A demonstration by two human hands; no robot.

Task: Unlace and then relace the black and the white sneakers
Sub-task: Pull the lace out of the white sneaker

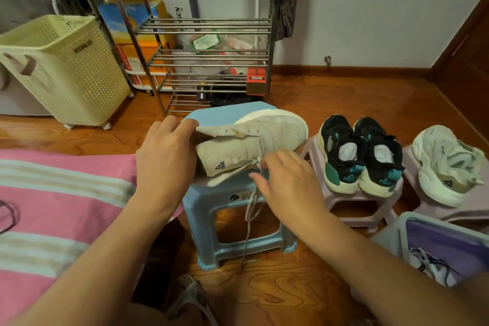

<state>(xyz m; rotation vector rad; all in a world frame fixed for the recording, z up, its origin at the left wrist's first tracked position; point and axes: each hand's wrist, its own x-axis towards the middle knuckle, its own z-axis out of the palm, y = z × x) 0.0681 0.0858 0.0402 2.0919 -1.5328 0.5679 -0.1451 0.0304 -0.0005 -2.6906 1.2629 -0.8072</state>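
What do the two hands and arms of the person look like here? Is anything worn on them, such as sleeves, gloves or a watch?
Both arms are bare as far as the picture shows them, with no sleeve in sight. The left hand and the right hand wear no gloves, and no ring, watch or bracelet shows on the fingers or wrists. The fingernails that show look short and unpainted.

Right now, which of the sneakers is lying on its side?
The white sneaker on the blue stool, held by both hands. The black pair and the other white one sit upright on the pink stools.
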